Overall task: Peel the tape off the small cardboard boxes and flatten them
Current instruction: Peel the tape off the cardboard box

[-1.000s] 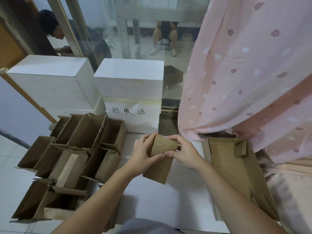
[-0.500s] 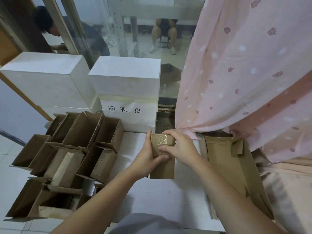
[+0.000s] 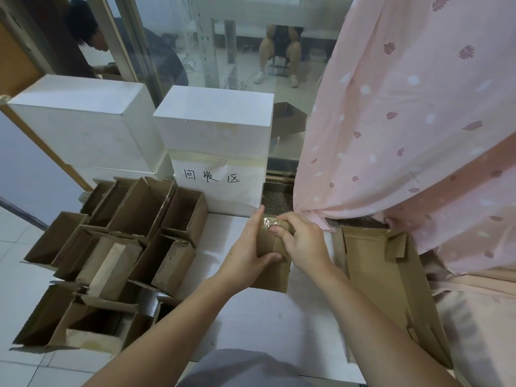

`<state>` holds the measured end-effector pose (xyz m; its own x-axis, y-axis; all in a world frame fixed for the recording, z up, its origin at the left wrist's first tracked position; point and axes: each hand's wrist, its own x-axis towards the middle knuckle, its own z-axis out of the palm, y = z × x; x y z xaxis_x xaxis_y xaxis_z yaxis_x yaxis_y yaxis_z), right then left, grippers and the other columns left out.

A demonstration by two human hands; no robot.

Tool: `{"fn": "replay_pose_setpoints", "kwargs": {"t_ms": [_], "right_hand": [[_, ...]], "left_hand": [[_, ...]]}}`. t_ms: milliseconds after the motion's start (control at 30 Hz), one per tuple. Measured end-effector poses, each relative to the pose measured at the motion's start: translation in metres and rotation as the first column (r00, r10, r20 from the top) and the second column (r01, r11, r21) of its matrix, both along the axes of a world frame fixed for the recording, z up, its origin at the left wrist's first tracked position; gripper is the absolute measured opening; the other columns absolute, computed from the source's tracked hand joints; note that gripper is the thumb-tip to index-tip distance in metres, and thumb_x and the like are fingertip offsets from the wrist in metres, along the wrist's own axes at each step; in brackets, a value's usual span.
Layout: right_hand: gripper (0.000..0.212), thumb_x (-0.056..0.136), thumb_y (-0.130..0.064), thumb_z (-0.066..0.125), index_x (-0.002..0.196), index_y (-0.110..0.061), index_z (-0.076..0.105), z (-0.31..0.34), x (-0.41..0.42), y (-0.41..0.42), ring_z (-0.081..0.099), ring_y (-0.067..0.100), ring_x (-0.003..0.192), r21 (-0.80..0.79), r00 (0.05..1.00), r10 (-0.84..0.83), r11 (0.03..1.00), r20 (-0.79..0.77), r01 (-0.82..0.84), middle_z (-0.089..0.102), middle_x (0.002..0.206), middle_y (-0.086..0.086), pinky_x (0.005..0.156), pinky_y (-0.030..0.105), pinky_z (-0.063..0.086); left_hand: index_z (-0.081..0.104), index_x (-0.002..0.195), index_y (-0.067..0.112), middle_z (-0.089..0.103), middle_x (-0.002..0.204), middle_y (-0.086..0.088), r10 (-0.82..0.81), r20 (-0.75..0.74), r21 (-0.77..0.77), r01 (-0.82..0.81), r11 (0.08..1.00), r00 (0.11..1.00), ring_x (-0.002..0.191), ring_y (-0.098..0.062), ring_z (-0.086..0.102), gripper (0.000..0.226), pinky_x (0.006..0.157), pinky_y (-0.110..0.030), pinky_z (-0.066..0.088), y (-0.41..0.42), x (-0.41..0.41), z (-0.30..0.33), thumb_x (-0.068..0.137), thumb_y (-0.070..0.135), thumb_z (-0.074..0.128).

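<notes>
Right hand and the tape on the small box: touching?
Touching. The head view shows the right hand with its fingertips pinching the clear tape at the top of the small box.

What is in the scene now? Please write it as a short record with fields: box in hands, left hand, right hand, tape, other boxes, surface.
box in hands: small cardboard box, held over the white table
left hand: left hand grips the box's left side
right hand: right hand pinches at the box's top end
tape: clear tape on the top end, not yet off
other boxes: open boxes piled at left; flattened cardboard at right
surface: white table
</notes>
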<state>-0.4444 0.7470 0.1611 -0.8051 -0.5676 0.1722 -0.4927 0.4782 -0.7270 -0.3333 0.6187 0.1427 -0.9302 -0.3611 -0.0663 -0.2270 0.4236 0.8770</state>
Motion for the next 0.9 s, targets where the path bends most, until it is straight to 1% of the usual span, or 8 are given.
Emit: {"fn": "replay_pose_setpoints", "kwargs": {"t_ms": [133,200,333,400,500,633,767,900], "right_hand": [[0.012,0.095,-0.037,0.068,0.1,-0.027,0.071,-0.002,0.005,-0.006,0.063,0.01,0.09,0.001,1.0,0.01,1.0,-0.014,-0.01,0.071,0.097,-0.012,0.082,0.038,0.051],[0.012,0.098,-0.035,0.064,0.103,-0.028,0.073,-0.002,0.006,-0.008,0.064,0.011,0.093,0.015,0.999,0.026,1.0,-0.025,-0.025,0.072,0.1,-0.012,0.084,0.039,0.052],[0.031,0.099,-0.042,0.061,0.126,-0.03,0.069,0.006,0.001,-0.006,0.057,0.014,0.123,0.138,0.989,0.145,0.98,0.008,-0.145,0.069,0.126,-0.011,0.104,0.036,0.046],[0.038,0.095,-0.036,0.068,0.132,-0.026,0.066,0.009,0.0,-0.006,0.046,0.016,0.134,0.172,0.974,0.215,0.965,-0.072,-0.2,0.063,0.137,-0.008,0.112,0.034,0.038],[0.019,0.092,-0.017,0.07,0.11,-0.022,0.075,0.006,0.003,-0.008,0.055,0.016,0.122,0.078,0.95,0.251,0.967,-0.183,-0.241,0.065,0.131,-0.006,0.102,0.033,0.046],[0.009,0.091,-0.011,0.064,0.091,-0.016,0.071,0.006,0.006,-0.013,0.056,0.017,0.109,0.096,0.951,0.221,0.974,-0.216,-0.204,0.067,0.113,-0.005,0.088,0.035,0.05],[0.009,0.094,-0.011,0.053,0.09,-0.014,0.061,0.004,0.011,-0.018,0.054,0.02,0.095,0.115,0.962,0.191,0.979,-0.196,-0.171,0.061,0.098,-0.004,0.081,0.04,0.048],[0.012,0.103,-0.011,0.046,0.101,-0.013,0.058,0.011,0.012,-0.016,0.053,0.012,0.093,0.028,0.995,0.093,0.995,-0.033,-0.092,0.058,0.096,-0.012,0.08,0.037,0.046]], "left_hand": [[0.004,0.163,0.038,0.027,0.165,0.018,0.061,0.005,-0.03,-0.061,0.998,0.998,0.147,0.003,0.031,0.133,0.111,-0.022,0.034,0.008,0.002,0.005,0.065,0.054,0.093],[0.001,0.163,0.033,0.026,0.165,0.014,0.1,0.026,-0.063,-0.098,0.993,0.995,0.145,-0.002,0.033,0.142,0.105,-0.021,0.035,0.014,0.002,0.008,0.059,0.057,0.095],[0.005,0.162,0.031,0.032,0.158,0.01,0.181,0.029,-0.123,-0.177,0.977,0.983,0.135,-0.01,0.046,0.134,0.093,-0.024,0.04,0.015,0.003,0.007,0.063,0.05,0.094],[0.006,0.16,0.031,0.034,0.156,0.011,0.182,0.035,-0.14,-0.176,0.974,0.983,0.133,-0.011,0.047,0.13,0.091,-0.024,0.04,0.013,0.003,0.008,0.065,0.048,0.092],[0.006,0.161,0.03,0.032,0.158,0.012,0.169,0.046,-0.155,-0.16,0.975,0.985,0.134,-0.01,0.046,0.127,0.09,-0.024,0.039,0.011,0.001,0.012,0.066,0.049,0.088],[0.004,0.159,0.036,0.031,0.157,0.016,0.128,0.058,-0.167,-0.117,0.979,0.99,0.133,-0.011,0.048,0.125,0.089,-0.026,0.038,0.01,0.002,0.014,0.065,0.048,0.086],[0.002,0.158,0.04,0.029,0.159,0.017,0.11,0.071,-0.159,-0.097,0.983,0.991,0.133,-0.012,0.048,0.127,0.091,-0.028,0.04,0.01,0.005,0.013,0.062,0.049,0.086],[0.001,0.157,0.041,0.031,0.156,0.016,0.101,0.079,-0.158,-0.088,0.984,0.992,0.128,-0.013,0.051,0.128,0.088,-0.031,0.046,0.009,0.009,0.011,0.062,0.047,0.087]]}}
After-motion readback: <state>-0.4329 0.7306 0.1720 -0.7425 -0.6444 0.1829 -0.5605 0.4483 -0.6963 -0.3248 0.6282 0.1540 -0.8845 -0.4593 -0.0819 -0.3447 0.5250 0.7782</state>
